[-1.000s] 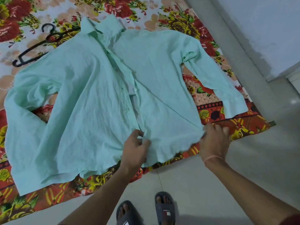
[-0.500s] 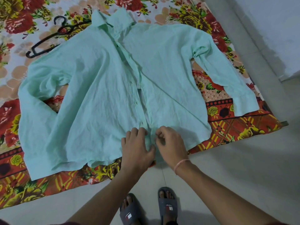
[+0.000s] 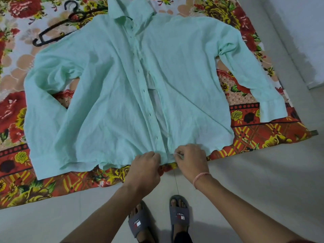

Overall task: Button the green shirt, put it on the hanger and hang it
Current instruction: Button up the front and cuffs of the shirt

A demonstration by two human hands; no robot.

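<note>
Right hand has slid in beside left hand; both hands pinch the green shirt.

Green shirt flat, unbuttoned — hanger beside

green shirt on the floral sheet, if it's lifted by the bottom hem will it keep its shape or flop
Probably floppy: the thin pale green button-up shirt lies flat with creases all over, so it would likely sag and fold. With its front open, the panels would likely swing apart.
</note>
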